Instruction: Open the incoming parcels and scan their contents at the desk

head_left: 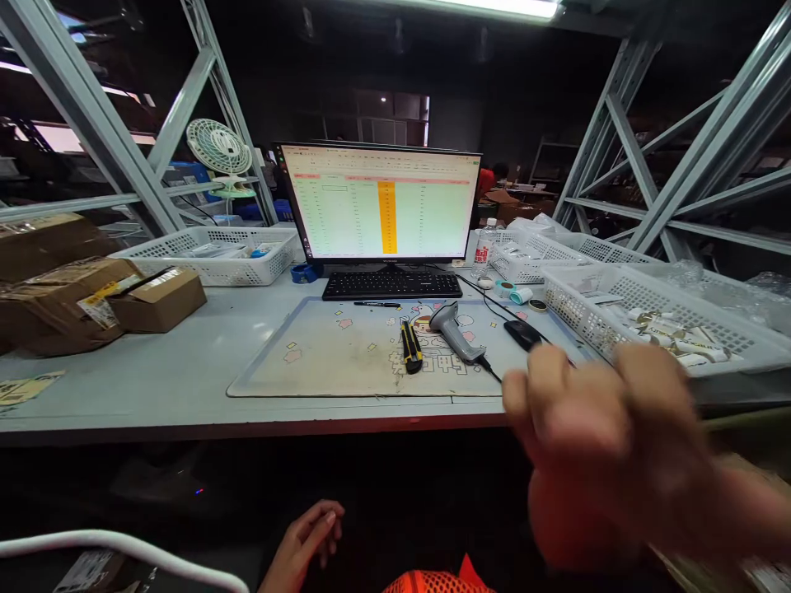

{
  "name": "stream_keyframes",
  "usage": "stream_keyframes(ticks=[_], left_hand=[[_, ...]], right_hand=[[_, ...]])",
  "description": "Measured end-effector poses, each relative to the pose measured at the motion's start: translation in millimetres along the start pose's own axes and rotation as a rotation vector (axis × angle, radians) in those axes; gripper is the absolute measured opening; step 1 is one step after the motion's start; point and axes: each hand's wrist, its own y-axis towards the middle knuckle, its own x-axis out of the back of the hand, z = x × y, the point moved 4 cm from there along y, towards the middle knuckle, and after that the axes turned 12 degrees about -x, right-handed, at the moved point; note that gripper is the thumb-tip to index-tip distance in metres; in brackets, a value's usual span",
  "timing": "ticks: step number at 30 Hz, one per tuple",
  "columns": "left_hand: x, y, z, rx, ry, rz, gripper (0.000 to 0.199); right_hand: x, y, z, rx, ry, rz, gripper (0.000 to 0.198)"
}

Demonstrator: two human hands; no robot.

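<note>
My left hand (309,531) hangs low below the table's front edge. Its fingers are slightly bent and apart, with nothing seen in them. Large and smeared by motion, my right hand (593,420) is close to the camera at the right, with curled fingers; whether it holds anything I cannot tell. Behind it on the printed desk mat (346,362) lie a grey barcode scanner (456,331), a black-and-yellow utility knife (410,347) and a black mouse (522,333). A pen (376,305) lies in front of the black keyboard (392,285).
A monitor (346,206) showing a spreadsheet stands at the back. Cardboard boxes (157,298) are stacked left, near a white basket (247,268). More baskets (587,317) of small items stand right, with a bottle (484,247) and tape rolls (505,288). Metal frames (636,152) flank the table.
</note>
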Motion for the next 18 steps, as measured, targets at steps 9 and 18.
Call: stream_keyframes(ticks=[9, 18], left_hand=[[4, 18, 20, -0.025, 0.199, 0.100, 0.086], [-70, 5, -172, -0.599, 0.178, 0.621, 0.043]], right_hand=[[198, 115, -148, -0.155, -0.869, -0.457, 0.042], [252, 99, -215, -0.035, -1.324, -0.403, 0.056]])
